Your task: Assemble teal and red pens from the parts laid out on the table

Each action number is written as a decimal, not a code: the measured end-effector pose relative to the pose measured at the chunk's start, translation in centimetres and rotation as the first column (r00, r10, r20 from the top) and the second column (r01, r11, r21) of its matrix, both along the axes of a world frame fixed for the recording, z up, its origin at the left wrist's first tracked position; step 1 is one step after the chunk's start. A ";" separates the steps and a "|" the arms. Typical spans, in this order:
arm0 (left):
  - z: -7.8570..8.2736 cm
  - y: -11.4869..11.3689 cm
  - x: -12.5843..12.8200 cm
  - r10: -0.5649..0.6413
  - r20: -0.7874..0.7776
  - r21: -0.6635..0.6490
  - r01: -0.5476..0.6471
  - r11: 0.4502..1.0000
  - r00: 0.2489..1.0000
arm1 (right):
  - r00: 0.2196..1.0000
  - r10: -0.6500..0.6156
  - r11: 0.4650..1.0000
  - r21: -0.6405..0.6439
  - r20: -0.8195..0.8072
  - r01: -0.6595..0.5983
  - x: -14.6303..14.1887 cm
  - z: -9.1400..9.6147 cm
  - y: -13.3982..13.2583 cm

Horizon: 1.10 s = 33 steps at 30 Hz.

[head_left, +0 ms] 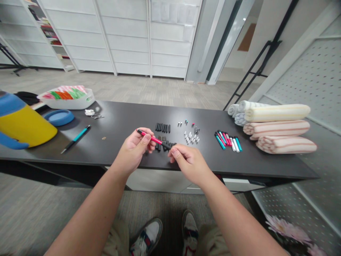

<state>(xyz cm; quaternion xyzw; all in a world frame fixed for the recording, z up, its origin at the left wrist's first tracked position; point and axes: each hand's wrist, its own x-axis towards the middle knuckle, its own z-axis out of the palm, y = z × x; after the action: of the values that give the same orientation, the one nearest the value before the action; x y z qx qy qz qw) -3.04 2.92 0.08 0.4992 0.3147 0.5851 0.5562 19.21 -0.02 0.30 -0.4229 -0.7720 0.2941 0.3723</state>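
Observation:
A red pen (156, 140) with black ends lies slantwise between my hands, above the dark tabletop. My left hand (138, 146) pinches its red barrel near the upper end. The fingers of my right hand (186, 159) close round the black lower end, hiding its tip. Just behind the pen are a row of black grips (163, 127) and more small dark parts, partly covered by my hands. White pen parts (191, 138) lie in a loose group to the right. Farther right, red, teal and white pen barrels (227, 141) are laid side by side.
Rolled towels (279, 129) are stacked at the right end of the table (128, 113). On the left lie a teal pen (77, 138), a blue lid (59, 117), a yellow and blue container (25, 122) and a white basket (69, 103) of colourful items.

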 end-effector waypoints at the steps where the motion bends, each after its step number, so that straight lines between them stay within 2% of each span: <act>1: 0.0 0.1 0.0 -0.004 0.004 -0.002 0.004 1.000 1.000 | 1.000 -0.005 1.000 -0.005 -0.004 0.005 0.0 0.0 0.0; 7: -0.2 0.4 0.2 0.095 -0.028 -0.005 -0.095 0.995 0.995 | 0.992 -0.063 0.995 0.086 0.110 0.053 -0.8 -0.1 -0.2; 11: -0.1 0.3 0.2 0.059 -0.006 -0.008 -0.059 0.998 0.998 | 0.978 -0.065 0.991 0.129 0.196 0.040 -1.1 -0.3 -0.3; 14: 0.2 0.2 0.2 -0.010 0.066 -0.031 0.012 0.999 0.998 | 0.977 -0.026 0.996 0.084 0.213 0.009 -1.0 -0.2 -0.3; 17: 0.8 0.1 0.2 -0.072 0.227 -0.098 0.097 0.990 0.971 | 0.981 0.017 0.999 0.032 0.194 -0.023 -0.9 0.2 -0.2; 21: 1.7 0.2 -0.6 0.000 0.476 -0.197 0.106 0.975 0.879 | 0.986 -0.002 0.999 -0.035 0.167 0.007 -1.0 0.6 -0.2; 25: 1.7 0.3 -1.8 0.092 0.498 -0.248 0.039 0.968 0.862 | 0.987 -0.012 0.998 -0.053 0.162 0.021 -1.1 0.6 -0.2; 30: 1.6 0.2 -2.5 0.075 0.534 -0.276 0.090 0.957 0.842 | 0.983 0.007 0.999 -0.055 0.183 0.003 -1.1 0.6 -0.2; 33: 1.7 0.2 -2.4 0.102 0.530 -0.287 0.065 0.956 0.842 | 0.981 0.013 0.999 -0.046 0.195 -0.004 -1.1 0.6 -0.2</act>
<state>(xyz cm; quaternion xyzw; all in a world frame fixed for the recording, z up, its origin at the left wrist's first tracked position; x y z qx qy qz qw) -5.45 3.12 1.80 0.2233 0.2340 0.6537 0.6842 18.14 -0.21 0.92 -0.4546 -0.7998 0.2703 0.2838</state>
